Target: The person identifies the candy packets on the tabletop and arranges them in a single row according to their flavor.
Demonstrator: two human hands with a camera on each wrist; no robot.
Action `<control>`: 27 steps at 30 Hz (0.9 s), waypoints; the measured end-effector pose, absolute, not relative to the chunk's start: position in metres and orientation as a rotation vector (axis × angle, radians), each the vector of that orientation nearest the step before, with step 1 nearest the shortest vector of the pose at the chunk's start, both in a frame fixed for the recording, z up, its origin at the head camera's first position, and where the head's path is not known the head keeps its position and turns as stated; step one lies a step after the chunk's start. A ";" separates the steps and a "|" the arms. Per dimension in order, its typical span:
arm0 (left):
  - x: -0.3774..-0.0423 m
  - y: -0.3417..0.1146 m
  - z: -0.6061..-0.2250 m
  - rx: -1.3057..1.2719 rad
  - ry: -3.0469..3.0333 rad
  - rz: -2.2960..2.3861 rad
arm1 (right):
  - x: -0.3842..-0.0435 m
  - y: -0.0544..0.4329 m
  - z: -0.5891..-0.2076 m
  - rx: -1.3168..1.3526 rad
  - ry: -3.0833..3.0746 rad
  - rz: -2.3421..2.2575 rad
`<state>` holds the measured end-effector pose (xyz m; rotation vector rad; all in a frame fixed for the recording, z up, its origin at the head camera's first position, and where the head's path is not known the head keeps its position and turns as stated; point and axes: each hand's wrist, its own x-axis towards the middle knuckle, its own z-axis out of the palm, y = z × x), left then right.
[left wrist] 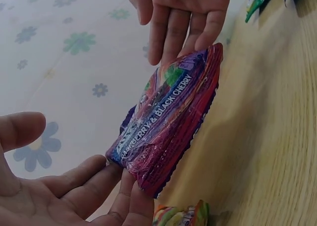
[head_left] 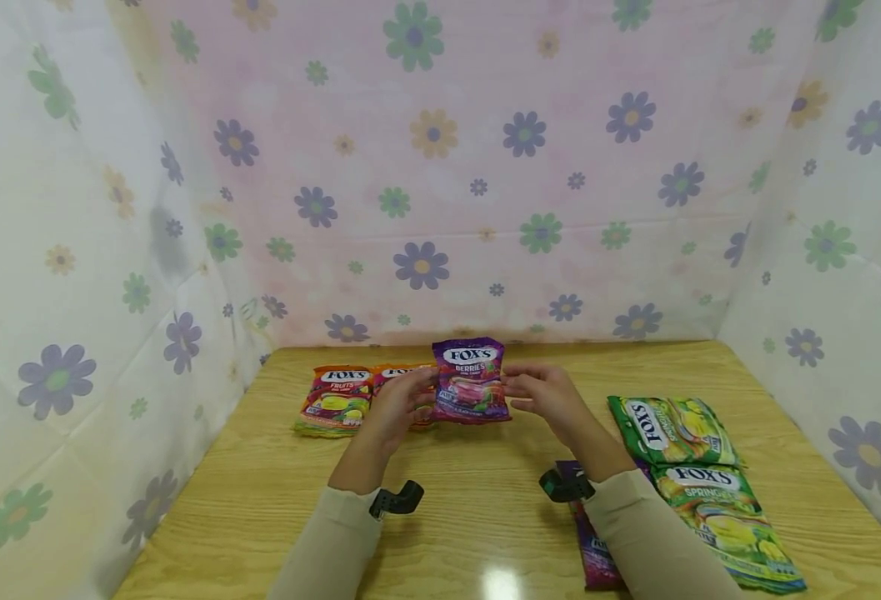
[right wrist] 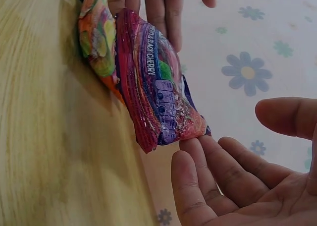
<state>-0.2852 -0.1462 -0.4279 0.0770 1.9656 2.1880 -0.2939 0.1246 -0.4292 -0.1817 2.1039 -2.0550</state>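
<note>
A purple bag of Fox's Berries candy (head_left: pixel 472 382) stands upright between both hands, tilted in the wrist views. My left hand (head_left: pixel 401 402) is at its left side, with fingertips (left wrist: pixel 130 179) against the bag's edge and the thumb held apart. On the opposite side my right hand (head_left: pixel 553 398) touches the edge with extended fingertips (right wrist: pixel 195 145), its thumb also away from the bag. Just left of the berries bag lie two orange Fox's Fruits bags, the nearer-left one (head_left: pixel 335 402) in full view and the other (head_left: pixel 391 372) partly hidden by my left hand.
Two green Fox's Spring bags, one sideways (head_left: pixel 676 429) and one below it (head_left: pixel 733 521), lie at the right of the wooden table (head_left: pixel 470 500). Another purple bag (head_left: pixel 593 550) is partly under my right forearm. A flowered cloth (head_left: pixel 478 233) hangs behind.
</note>
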 end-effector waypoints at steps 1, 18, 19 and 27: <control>-0.286 -0.146 -0.428 0.070 1.951 2.195 | -0.294 0.124 -0.430 -0.177 2.103 -2.056; -0.289 -0.147 -0.446 0.056 1.938 2.157 | -0.297 0.118 -0.449 -0.216 2.035 -2.026; -0.289 -0.147 -0.446 0.051 1.935 2.157 | -0.297 0.118 -0.450 -0.213 2.035 -2.023; -0.293 -0.143 -0.451 0.040 1.921 2.165 | -0.298 0.118 -0.453 -0.203 2.014 -2.009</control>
